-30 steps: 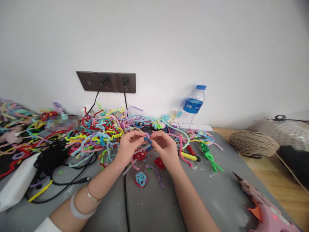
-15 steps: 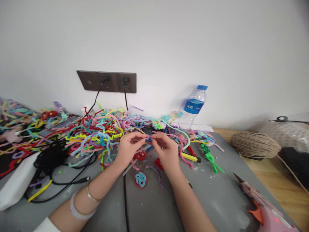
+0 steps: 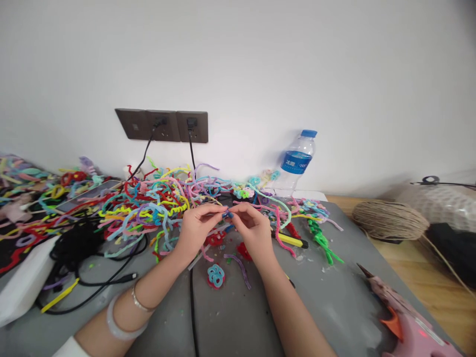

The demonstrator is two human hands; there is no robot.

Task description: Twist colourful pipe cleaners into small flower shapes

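My left hand (image 3: 196, 229) and my right hand (image 3: 254, 232) meet fingertip to fingertip above the grey table, both closed in a pinch. Between them is a small purple piece of pipe cleaner (image 3: 227, 212), mostly covered by the fingers; dark blue shows there too, perhaps nail polish. Below the hands lies a light blue and red pipe-cleaner flower (image 3: 216, 275). A loose purple pipe cleaner (image 3: 241, 270) rests to the flower's right. Partly behind my right hand is a red pipe-cleaner piece (image 3: 243, 251).
A tangled heap of pipe cleaners (image 3: 148, 208) spreads along the wall. A water bottle (image 3: 296, 162) leans there. Right of my hands lie a yellow cutter (image 3: 292, 240), green twisted pipe cleaners (image 3: 323, 243) and a pink glue gun (image 3: 409, 322). Twine (image 3: 390, 219) and black cables (image 3: 107, 282) flank the table.
Both hands stay pinched together at nearly the same spot, with less of the purple piece showing between the fingertips. The whole view has shifted slightly.
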